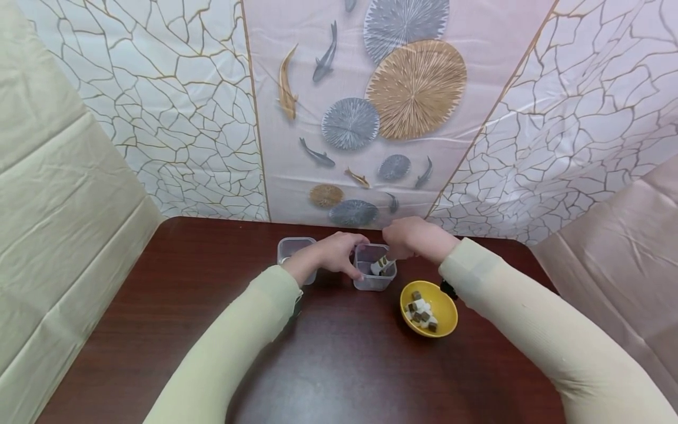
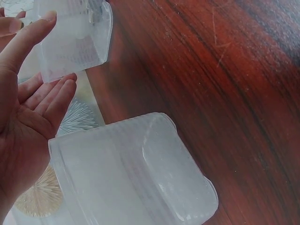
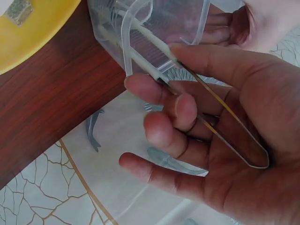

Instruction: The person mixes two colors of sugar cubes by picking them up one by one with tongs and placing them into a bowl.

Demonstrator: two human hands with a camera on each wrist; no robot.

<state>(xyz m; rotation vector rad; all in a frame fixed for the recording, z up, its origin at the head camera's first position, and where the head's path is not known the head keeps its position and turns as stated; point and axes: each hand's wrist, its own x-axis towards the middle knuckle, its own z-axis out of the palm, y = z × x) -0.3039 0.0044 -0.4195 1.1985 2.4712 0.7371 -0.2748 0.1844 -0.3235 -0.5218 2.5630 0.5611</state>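
Note:
My left hand point(image 1: 339, 252) holds a clear plastic container point(image 1: 373, 285) at the back of the table, thumb on one side and fingers on the other. In the left wrist view its fingertips lie along the container's wall point(image 2: 75, 65). From the right, my right hand point(image 1: 415, 238) grips a pair of slim metal tongs point(image 3: 220, 101) with pale tips. Those tips reach down inside the container, seen through its wall. The tongs' bent end lies against the palm. What the tips touch is hard to make out through the cloudy plastic.
A yellow bowl point(image 1: 447, 309) with white and brown cubes point(image 1: 422, 316) stands right of the held container, near my right forearm. Another clear container point(image 2: 122, 173) sits to the left, partly behind my left wrist. A patterned cloth wall point(image 1: 212, 118) rises behind the dark wooden table point(image 1: 344, 365).

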